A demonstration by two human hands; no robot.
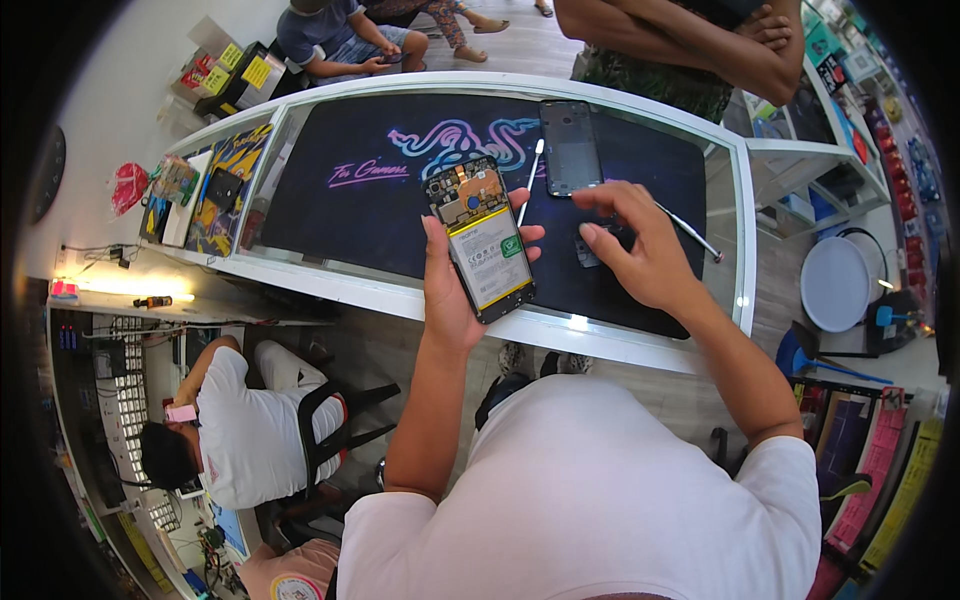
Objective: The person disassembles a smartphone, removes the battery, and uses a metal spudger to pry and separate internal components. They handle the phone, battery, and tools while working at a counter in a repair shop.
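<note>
My left hand (452,300) grips an opened smartphone (488,250), tilted over the near edge of the counter. Its back is off, so the circuit board at the top and the silver battery with yellow edges show. My right hand (655,258) hovers right of the phone, thumb and forefinger apart, with nothing visible between them. Below those fingers, a small dark part (586,250) lies on the black mat (330,225), partly covered by the hand. The dark phone back cover (571,150) rests farther off, inner side up.
A white pry stick (531,185) lies between phone and cover. A screwdriver (695,235) lies beyond my right wrist. White framing (400,292) borders the glass counter. One person stands across it with folded arms (700,45); another sits at lower left (255,430).
</note>
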